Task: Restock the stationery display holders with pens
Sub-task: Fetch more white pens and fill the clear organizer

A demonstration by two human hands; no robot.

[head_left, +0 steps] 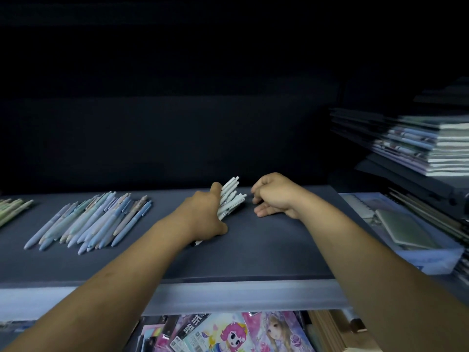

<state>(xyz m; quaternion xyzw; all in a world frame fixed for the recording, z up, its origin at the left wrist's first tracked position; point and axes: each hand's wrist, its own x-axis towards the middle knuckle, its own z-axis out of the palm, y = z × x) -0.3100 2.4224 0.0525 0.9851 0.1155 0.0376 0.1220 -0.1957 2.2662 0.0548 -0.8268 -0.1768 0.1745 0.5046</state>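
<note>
Single view only: head-worn, wide-angle. Faces forward and down onto dark shelf from its front-edge side. Near: both forearms enter from bottom corners and fill lower frame. Left hand gripping white pen bundle and right hand sit near frame centre. Loose blue pens lie left of centre. Notebook stack at right edge, bent by lens. Colourful booklets on lower level at bottom edge. Upper half very dark; probably back panel close behind shelf.
</note>
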